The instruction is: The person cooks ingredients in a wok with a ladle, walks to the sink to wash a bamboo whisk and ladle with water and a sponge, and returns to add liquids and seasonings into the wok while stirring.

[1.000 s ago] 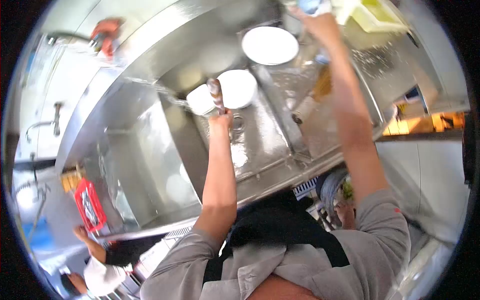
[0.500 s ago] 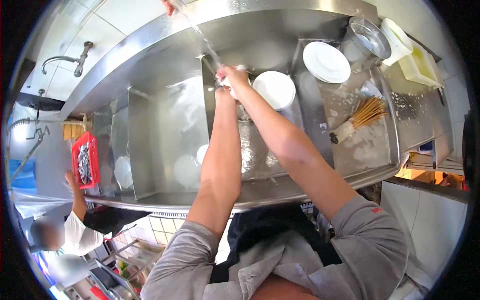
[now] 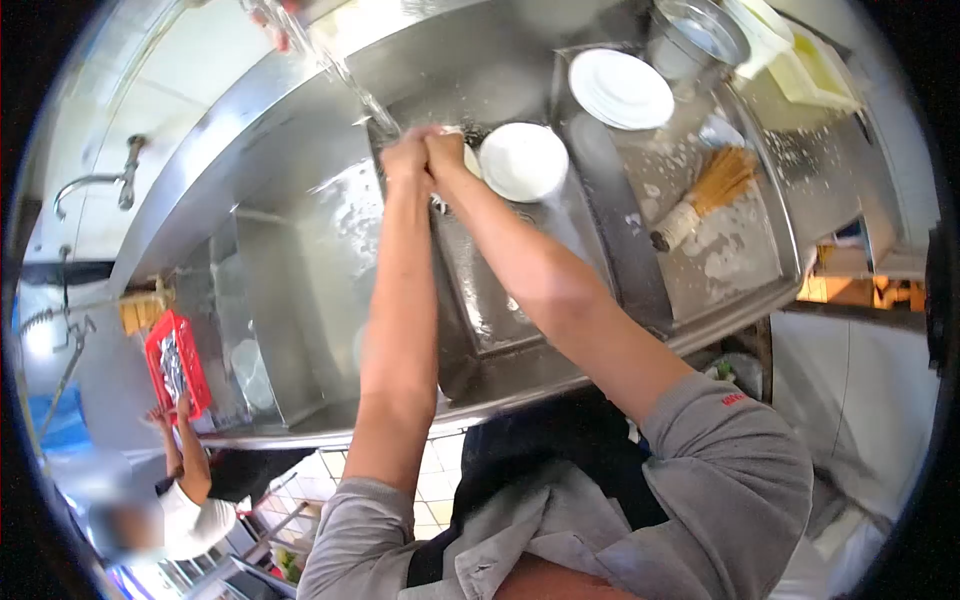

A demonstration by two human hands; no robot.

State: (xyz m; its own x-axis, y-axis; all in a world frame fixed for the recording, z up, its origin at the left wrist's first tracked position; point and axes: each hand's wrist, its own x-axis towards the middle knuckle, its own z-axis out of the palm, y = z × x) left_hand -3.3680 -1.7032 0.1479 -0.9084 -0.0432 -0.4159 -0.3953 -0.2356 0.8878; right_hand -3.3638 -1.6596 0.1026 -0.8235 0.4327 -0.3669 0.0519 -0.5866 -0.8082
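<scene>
Over the sink's middle basin (image 3: 470, 250), my left hand (image 3: 404, 158) and my right hand (image 3: 446, 156) press together with fingers closed. A little white shows at their edge, but what they grip is mostly hidden and blurred. A stream of water (image 3: 350, 85) from the upper left reaches down to my left hand. Just right of my right hand stands a white dish (image 3: 524, 162), apparently the top of a stack. Another stack of white plates (image 3: 621, 89) sits on the right-hand section.
A bundled stick brush (image 3: 705, 198) lies at the right, below a metal pot (image 3: 698, 40) and a pale yellow tub (image 3: 812, 70). At far left, another person's hands touch a red basket (image 3: 178, 365) of cutlery. A wall tap (image 3: 125, 180) is at upper left.
My view has shifted and tilted. My hands have drawn closer together, and the white thing between them shows less. The other person now has both hands at the red basket.
</scene>
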